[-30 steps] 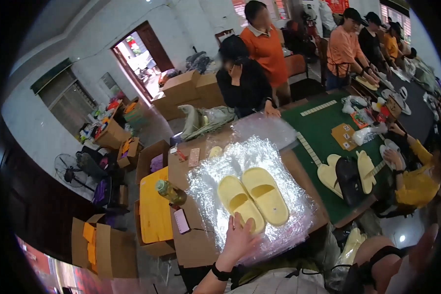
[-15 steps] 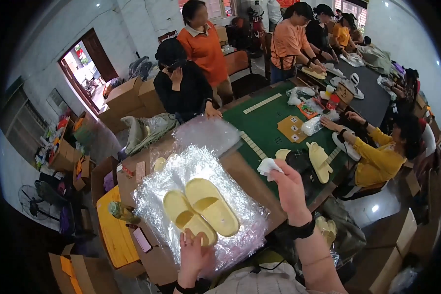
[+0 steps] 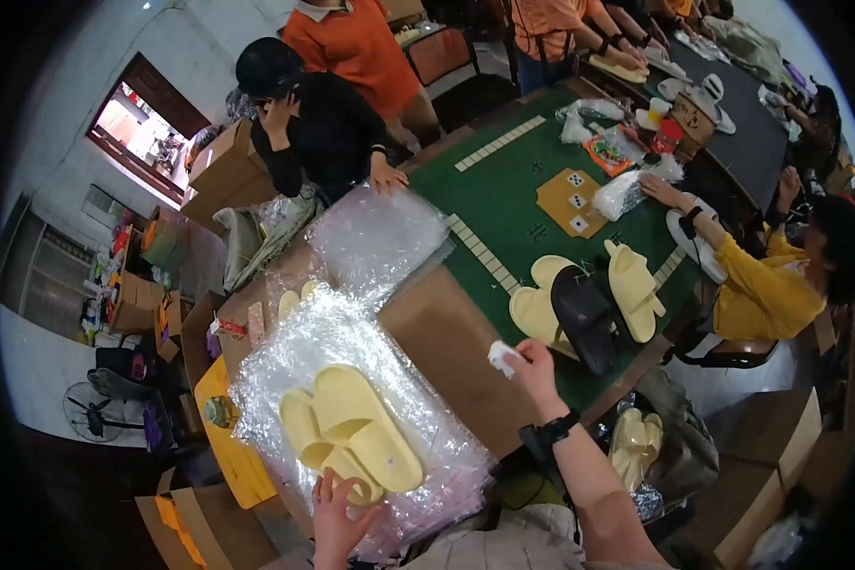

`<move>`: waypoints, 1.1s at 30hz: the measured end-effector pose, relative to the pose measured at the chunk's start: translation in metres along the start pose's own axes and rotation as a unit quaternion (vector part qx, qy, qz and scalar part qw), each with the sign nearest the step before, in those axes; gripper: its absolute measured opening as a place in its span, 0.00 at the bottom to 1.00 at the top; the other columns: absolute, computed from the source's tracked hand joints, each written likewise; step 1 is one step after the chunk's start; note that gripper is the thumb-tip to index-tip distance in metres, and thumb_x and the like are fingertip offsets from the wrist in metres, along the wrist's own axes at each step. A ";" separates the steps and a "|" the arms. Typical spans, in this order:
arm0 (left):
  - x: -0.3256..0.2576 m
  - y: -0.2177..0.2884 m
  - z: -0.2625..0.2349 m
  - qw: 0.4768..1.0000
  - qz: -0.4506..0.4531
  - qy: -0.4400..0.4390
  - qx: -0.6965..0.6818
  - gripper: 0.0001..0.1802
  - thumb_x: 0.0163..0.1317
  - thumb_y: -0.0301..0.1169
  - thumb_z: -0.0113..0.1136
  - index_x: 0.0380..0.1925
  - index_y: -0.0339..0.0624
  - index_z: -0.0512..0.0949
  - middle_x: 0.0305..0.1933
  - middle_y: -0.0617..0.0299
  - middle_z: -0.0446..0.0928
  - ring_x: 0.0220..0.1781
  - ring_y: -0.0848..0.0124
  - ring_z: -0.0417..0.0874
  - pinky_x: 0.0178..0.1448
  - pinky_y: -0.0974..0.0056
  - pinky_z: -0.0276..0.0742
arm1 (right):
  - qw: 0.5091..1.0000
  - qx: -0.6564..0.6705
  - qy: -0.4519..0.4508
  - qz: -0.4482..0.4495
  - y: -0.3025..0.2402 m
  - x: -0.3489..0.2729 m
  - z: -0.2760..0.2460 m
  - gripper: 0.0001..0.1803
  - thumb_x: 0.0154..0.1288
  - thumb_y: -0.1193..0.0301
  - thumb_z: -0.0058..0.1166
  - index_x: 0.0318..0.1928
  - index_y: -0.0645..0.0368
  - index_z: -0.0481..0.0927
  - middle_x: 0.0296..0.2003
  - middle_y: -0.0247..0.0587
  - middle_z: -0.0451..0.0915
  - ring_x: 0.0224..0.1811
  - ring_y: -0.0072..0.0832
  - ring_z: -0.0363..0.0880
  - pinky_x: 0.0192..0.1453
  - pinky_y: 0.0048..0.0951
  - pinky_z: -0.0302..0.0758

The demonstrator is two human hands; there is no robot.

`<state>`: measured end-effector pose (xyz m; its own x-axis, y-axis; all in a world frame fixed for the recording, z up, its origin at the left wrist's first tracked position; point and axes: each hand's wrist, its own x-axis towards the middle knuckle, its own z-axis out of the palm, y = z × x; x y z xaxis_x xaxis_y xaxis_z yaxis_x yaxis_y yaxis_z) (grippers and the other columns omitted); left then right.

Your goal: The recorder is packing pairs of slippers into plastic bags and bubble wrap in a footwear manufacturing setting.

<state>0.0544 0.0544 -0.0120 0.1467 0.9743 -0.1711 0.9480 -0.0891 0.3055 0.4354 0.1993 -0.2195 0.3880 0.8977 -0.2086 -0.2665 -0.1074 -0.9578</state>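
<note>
A pair of yellow slippers [image 3: 366, 432] lies on a stack of clear, shiny plastic bags [image 3: 446, 442] before me. My left hand [image 3: 340, 518] is at the near end of the left slipper, its fingertips touching or just beside the edge, thumb and fingers apart. My right hand [image 3: 539, 372] is raised right of the stack. It is closed in a pinch on a small crumpled white cloth or tissue [image 3: 505, 359]. Further right, more yellow slippers [image 3: 632, 290] and a black slipper [image 3: 584, 318] rest on the green table surface [image 3: 484, 195].
A person in black [image 3: 328, 133] has a hand on a clear plastic sheet [image 3: 375, 233] at the far edge. At the right, a person in yellow [image 3: 765, 285] reaches toward a clear plastic bag [image 3: 627, 195]. Cardboard boxes [image 3: 760, 465] stand at lower right; a bottle [image 3: 220, 411] is at left.
My right hand has come lower and slightly left with the white cloth. My left hand's thumb and fingers have spread at the slipper's end. The whole view has shifted.
</note>
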 end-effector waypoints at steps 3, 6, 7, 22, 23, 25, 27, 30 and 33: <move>0.002 0.006 0.000 0.997 -0.070 -0.016 -0.009 0.35 0.44 0.41 0.81 0.54 0.47 0.78 0.72 0.36 0.64 0.72 0.37 0.66 0.70 0.43 0.66 | 0.989 -0.077 -0.067 0.103 0.071 -0.003 0.009 0.08 0.60 0.76 0.67 0.37 0.62 0.79 0.29 0.35 0.81 0.31 0.20 0.79 0.36 0.23 0.76; 0.005 0.027 -0.013 0.998 -0.026 0.017 -0.046 0.25 0.59 0.35 0.72 0.54 0.39 0.79 0.72 0.34 0.64 0.63 0.41 0.76 0.61 0.43 0.75 | 0.971 -0.130 -0.167 0.110 0.097 -0.009 0.047 0.12 0.58 0.69 0.70 0.38 0.61 0.83 0.31 0.37 0.84 0.33 0.24 0.82 0.39 0.29 0.79; 0.004 0.025 -0.011 0.998 -0.035 0.018 -0.043 0.25 0.59 0.35 0.72 0.54 0.39 0.79 0.72 0.34 0.64 0.63 0.41 0.76 0.61 0.43 0.75 | 0.960 -0.148 -0.209 0.115 0.103 -0.009 0.060 0.14 0.58 0.67 0.70 0.40 0.61 0.84 0.31 0.39 0.85 0.33 0.25 0.83 0.40 0.30 0.80; -0.018 -0.018 0.002 0.999 -0.016 0.027 -0.043 0.35 0.54 0.48 0.73 0.62 0.56 0.74 0.73 0.30 0.59 0.69 0.35 0.69 0.70 0.43 0.70 | 0.995 -0.091 -0.031 -0.030 -0.009 -0.013 0.084 0.09 0.71 0.76 0.56 0.49 0.63 0.82 0.39 0.31 0.81 0.40 0.19 0.75 0.48 0.22 0.72; -0.020 -0.025 0.006 0.998 -0.009 0.040 -0.053 0.35 0.54 0.48 0.73 0.62 0.56 0.74 0.73 0.30 0.59 0.69 0.35 0.69 0.70 0.43 0.70 | 0.997 -0.058 0.022 -0.052 -0.053 -0.023 0.080 0.09 0.72 0.74 0.57 0.49 0.61 0.81 0.37 0.27 0.78 0.38 0.17 0.73 0.44 0.20 0.70; -0.025 -0.036 0.013 0.994 0.062 0.075 -0.047 0.38 0.52 0.48 0.74 0.63 0.55 0.73 0.72 0.29 0.59 0.68 0.34 0.70 0.70 0.44 0.71 | 0.973 -0.132 -0.028 -0.187 -0.135 -0.059 0.090 0.07 0.72 0.74 0.56 0.48 0.60 0.79 0.35 0.26 0.76 0.37 0.14 0.71 0.42 0.18 0.68; -0.026 -0.040 0.009 0.992 0.097 0.075 -0.036 0.43 0.52 0.46 0.75 0.68 0.53 0.69 0.74 0.25 0.53 0.68 0.34 0.70 0.69 0.45 0.72 | 0.932 -0.267 -0.119 -0.214 -0.199 -0.123 0.124 0.07 0.65 0.77 0.61 0.43 0.61 0.81 0.34 0.27 0.78 0.33 0.13 0.70 0.37 0.18 0.67; -0.033 -0.050 0.008 0.988 0.088 0.049 -0.120 0.53 0.53 0.45 0.75 0.75 0.41 0.57 0.75 0.19 0.39 0.62 0.32 0.74 0.63 0.48 0.76 | 0.832 -0.434 -0.238 -0.250 -0.201 -0.189 0.182 0.16 0.61 0.60 0.69 0.42 0.59 0.85 0.29 0.41 0.82 0.32 0.35 0.83 0.38 0.34 0.78; -0.041 -0.059 0.012 0.979 0.085 0.087 -0.163 0.59 0.53 0.45 0.76 0.74 0.30 0.50 0.76 0.19 0.38 0.58 0.31 0.76 0.61 0.47 0.77 | 0.740 -0.568 -0.257 -0.252 -0.142 -0.210 0.231 0.32 0.59 0.43 0.64 0.44 0.62 0.80 0.34 0.50 0.83 0.37 0.45 0.83 0.41 0.40 0.79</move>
<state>-0.0041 0.0170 -0.0342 0.2166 0.9743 0.0613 0.7699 -0.2091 0.6029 0.1880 0.1251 0.0063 -0.2788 0.9588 0.0545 0.8255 0.2683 -0.4966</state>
